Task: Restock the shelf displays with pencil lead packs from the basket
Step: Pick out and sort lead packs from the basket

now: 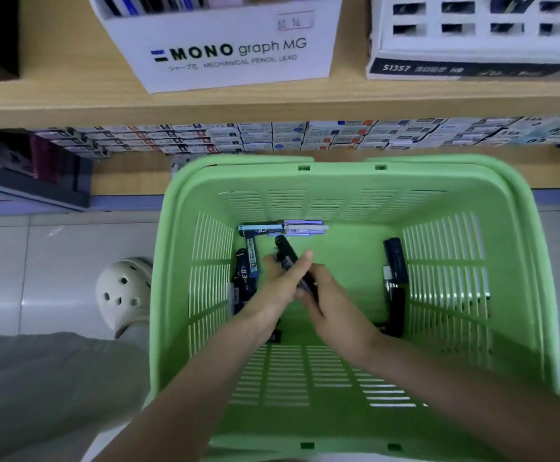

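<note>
The fingers [300, 266] of the left hand [280, 278] curl round a dark pack [285, 250], and the right hand [330, 295] pinches its near end, so both hands grip one slim pack, or perhaps a small bunch; I cannot tell the count. It is held low inside the basket [518, 235], near the bottom. To do this step well, I would square whatever is gathered into one hand. The other hand is then free for the loose packs [246, 271] by the left wall, the pale packs [300, 228] at the far wall and the dark packs [395, 261] on the right. It is also worth reading the grade before lifting out. The basket seems to stand on a pale tiled floor [38, 261] beside a shoe [125, 288], close against a wooden shelf [71, 98]. That shelf carries a MONO box [225, 51] and a slotted box [472, 38], and small cartons [272, 135] line the shelf below.
</note>
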Tool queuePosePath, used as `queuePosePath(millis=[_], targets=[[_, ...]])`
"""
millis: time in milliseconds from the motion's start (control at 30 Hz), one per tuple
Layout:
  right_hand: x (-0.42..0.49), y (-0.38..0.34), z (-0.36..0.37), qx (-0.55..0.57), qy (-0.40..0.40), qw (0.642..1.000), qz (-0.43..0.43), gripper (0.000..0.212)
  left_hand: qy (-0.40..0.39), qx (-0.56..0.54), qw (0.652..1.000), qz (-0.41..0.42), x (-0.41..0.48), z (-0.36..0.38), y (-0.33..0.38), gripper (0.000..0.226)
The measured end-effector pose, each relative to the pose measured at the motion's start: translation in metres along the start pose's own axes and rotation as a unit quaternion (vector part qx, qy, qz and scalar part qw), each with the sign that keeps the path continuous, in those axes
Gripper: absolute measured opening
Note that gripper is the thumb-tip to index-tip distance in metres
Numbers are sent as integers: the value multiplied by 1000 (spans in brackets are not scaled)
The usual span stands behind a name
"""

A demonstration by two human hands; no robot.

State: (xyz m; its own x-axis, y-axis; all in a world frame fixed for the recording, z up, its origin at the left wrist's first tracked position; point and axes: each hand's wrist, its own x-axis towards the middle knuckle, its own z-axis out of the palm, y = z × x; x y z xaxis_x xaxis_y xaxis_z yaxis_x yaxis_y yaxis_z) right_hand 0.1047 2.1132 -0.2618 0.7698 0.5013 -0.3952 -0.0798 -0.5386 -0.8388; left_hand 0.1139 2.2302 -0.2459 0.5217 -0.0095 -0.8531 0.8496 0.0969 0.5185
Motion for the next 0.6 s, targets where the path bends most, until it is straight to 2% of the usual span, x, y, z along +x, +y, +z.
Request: queuePosePath(millis=[133, 200, 300, 400, 500, 600], targets=[[-9, -18, 3, -96, -58, 988, -108, 49, 125, 18, 990, 65, -11, -16, 3, 21], [-6, -13, 1, -113, -41, 985, -125, 42, 156, 18, 983, 90, -19, -26, 7, 14], [11, 12, 8, -97, -13, 993, -59, 22, 151, 43, 981, 110, -30, -40, 14, 8], [31, 43, 27, -100, -79, 991, 33, 26, 127, 56, 981, 132, -42, -50, 23, 7], [43, 63, 53, -113, -146, 979, 88, 33, 106, 55, 984, 134, -51, -56, 28, 10], [45, 67, 76, -42, -166, 977, 126, 36, 98, 68, 983, 138, -56, -60, 31, 8]])
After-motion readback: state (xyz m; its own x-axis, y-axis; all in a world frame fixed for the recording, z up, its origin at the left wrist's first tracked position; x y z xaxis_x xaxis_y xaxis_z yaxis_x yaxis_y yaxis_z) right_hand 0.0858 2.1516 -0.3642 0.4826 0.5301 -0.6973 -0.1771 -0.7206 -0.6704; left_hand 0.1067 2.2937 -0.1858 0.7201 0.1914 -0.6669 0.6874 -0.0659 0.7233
